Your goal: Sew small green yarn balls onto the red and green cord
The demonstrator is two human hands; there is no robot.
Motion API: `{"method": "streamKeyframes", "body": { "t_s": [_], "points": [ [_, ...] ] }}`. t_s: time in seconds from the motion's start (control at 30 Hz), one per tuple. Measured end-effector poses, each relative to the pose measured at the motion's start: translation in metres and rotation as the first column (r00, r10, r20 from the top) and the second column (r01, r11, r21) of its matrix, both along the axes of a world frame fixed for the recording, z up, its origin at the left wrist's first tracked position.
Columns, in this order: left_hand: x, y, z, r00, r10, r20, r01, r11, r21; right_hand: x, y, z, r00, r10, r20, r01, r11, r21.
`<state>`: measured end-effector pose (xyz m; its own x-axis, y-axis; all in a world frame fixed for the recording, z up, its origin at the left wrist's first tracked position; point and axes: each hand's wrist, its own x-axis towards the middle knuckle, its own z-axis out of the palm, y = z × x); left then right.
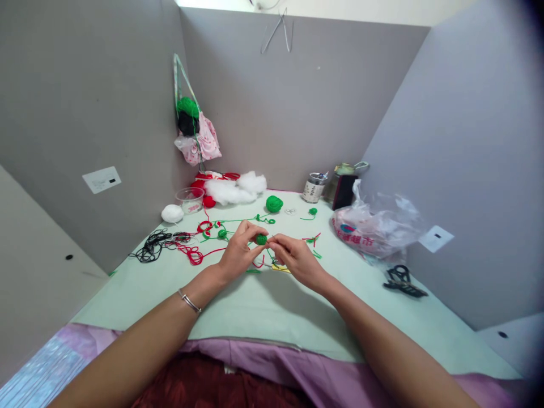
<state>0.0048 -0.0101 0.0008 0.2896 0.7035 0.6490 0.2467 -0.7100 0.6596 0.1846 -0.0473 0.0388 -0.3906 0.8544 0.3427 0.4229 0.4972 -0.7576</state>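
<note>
A small green yarn ball-shaped piece point(261, 239) is pinched between the thumb and fingers of my left hand point(244, 246), above the middle of the table. My right hand point(293, 254) is closed in a pinch right beside it. Its fingertips meet the piece's right side, and whatever thin thing they grip is too small to make out. Beneath the hands lie a yellow-handled tool point(281, 268), partly hidden, and short green and red yarn ends. Another small green piece point(222, 233) rests just left of my left hand, with green yarn trailing from it.
Black yarn point(155, 246) and red yarn point(194, 256) lie tangled at left. White stuffing point(233, 190), a clear tub point(190, 199) and a green yarn ball point(274, 204) stand further back. On the right are a can point(313, 188), plastic bag point(361, 229) and black claw clip point(403, 281). Grey partitions enclose the table.
</note>
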Motion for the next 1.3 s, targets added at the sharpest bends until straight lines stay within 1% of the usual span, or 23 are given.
{"method": "streamKeyframes", "body": {
  "t_s": [0.1,0.23,0.3,0.37,0.43,0.5,0.57,0.73,0.93,1.03,1.17,1.3],
  "points": [
    [0.0,0.002,-0.001,1.0,-0.022,0.0,0.022,1.0,0.006,0.002,0.003,0.0,0.996,-0.013,-0.083,0.009,0.999,-0.048],
    [-0.001,0.003,0.0,0.998,-0.063,-0.016,0.063,0.998,-0.018,0.006,0.007,0.001,0.985,-0.035,-0.166,0.016,0.993,-0.114],
    [-0.001,0.003,0.0,0.995,-0.1,-0.019,0.099,0.994,-0.043,0.007,0.007,0.002,0.98,-0.032,-0.195,0.005,0.99,-0.139],
    [-0.001,0.002,0.001,0.993,-0.115,-0.03,0.111,0.989,-0.099,0.007,0.006,0.003,0.978,-0.023,-0.208,-0.009,0.988,-0.154],
    [0.0,0.0,0.0,0.995,-0.103,-0.014,0.099,0.977,-0.19,0.006,0.004,0.004,0.98,-0.01,-0.198,-0.022,0.986,-0.163],
    [0.0,0.0,0.001,0.995,-0.085,0.044,0.093,0.959,-0.266,0.004,0.003,0.004,0.986,0.001,-0.169,-0.03,0.986,-0.167],
    [0.001,-0.001,0.002,0.992,-0.075,0.101,0.103,0.946,-0.307,0.003,0.002,0.004,0.99,0.007,-0.142,-0.031,0.986,-0.163],
    [0.001,-0.002,0.004,0.985,-0.079,0.156,0.129,0.932,-0.339,0.005,0.004,0.002,0.992,0.014,-0.128,-0.034,0.988,-0.152],
    [-0.002,0.004,-0.002,0.993,-0.088,0.082,0.108,0.951,-0.289,0.004,0.006,-0.003,0.993,0.011,-0.119,-0.03,0.987,-0.16],
    [-0.003,0.007,-0.002,0.99,-0.125,0.058,0.137,0.93,-0.34,0.004,0.008,-0.005,0.995,-0.006,-0.102,-0.012,0.984,-0.177],
    [-0.003,0.008,0.001,0.987,-0.138,0.088,0.161,0.909,-0.385,0.005,0.01,-0.005,0.993,-0.028,-0.114,0.007,0.984,-0.18],
    [-0.002,0.007,0.002,0.968,-0.224,0.112,0.251,0.885,-0.393,0.005,0.008,-0.003,0.992,-0.034,-0.122,0.012,0.983,-0.181]
  ]
}}
